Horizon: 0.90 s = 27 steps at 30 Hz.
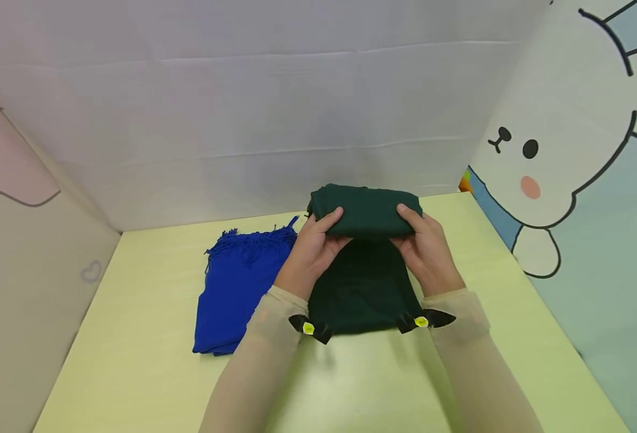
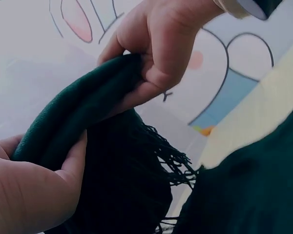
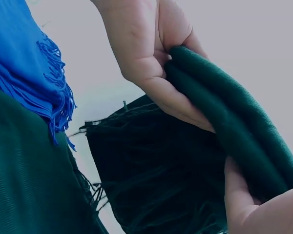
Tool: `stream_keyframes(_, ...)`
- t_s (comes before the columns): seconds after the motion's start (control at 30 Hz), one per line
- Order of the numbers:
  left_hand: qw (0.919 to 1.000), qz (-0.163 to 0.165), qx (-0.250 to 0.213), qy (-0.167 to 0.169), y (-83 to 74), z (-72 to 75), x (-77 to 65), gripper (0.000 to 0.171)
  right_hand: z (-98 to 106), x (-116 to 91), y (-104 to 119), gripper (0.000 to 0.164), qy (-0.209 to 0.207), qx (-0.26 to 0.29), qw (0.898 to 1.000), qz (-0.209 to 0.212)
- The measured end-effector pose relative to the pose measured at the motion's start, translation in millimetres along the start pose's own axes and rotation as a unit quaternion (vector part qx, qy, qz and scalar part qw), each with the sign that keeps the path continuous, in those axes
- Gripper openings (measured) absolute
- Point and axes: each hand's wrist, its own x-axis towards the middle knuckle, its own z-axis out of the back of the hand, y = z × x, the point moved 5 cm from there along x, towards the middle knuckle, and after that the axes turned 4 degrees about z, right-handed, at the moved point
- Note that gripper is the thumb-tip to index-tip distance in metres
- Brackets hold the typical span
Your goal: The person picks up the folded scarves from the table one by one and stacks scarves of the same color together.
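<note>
A dark green fringed scarf (image 1: 372, 211) is raised at its far part, where a thick folded section hangs between both hands. My left hand (image 1: 312, 249) grips the left end of that fold, thumb on top and fingers underneath. At the right end, my right hand (image 1: 428, 249) pinches the cloth the same way. More green cloth (image 1: 362, 294) lies flat on the table below the hands. Dark fringe (image 2: 173, 161) dangles under the fold in the left wrist view. In the right wrist view, the rounded double fold (image 3: 229, 122) spans from hand to hand.
Left of the green cloth lies a folded blue scarf (image 1: 240, 291), its fringe toward the back; the left forearm passes over its right side. Both rest on a pale yellow table (image 1: 134, 313). A white wall sheet (image 1: 275, 114) stands behind, and a cartoon-printed panel (image 1: 594, 240) borders the right.
</note>
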Motion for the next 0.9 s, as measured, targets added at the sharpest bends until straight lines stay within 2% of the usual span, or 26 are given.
stream_keyframes(0.27,0.9993,0.008,0.016,-0.031,-5.0,17.1,11.4,0.049,-0.7,16.2,-6.0,0.062,-0.002,-0.045,0.999,-0.019)
stream_keyframes(0.43,0.9979,0.029,0.033,-0.048,5.2,34.2,11.1,0.048,14.9,16.1,-20.0,0.059,-0.017,-0.098,0.994,-0.046)
stream_keyframes(0.6,0.9957,0.052,0.055,-0.053,23.7,48.1,-0.8,0.051,34.7,2.3,-34.0,0.057,-0.021,-0.129,0.989,-0.076)
stream_keyframes(0.9,0.9933,0.069,0.064,-0.066,49.0,57.0,-31.2,0.054,52.3,-26.7,-44.3,0.064,0.005,-0.147,0.982,-0.114)
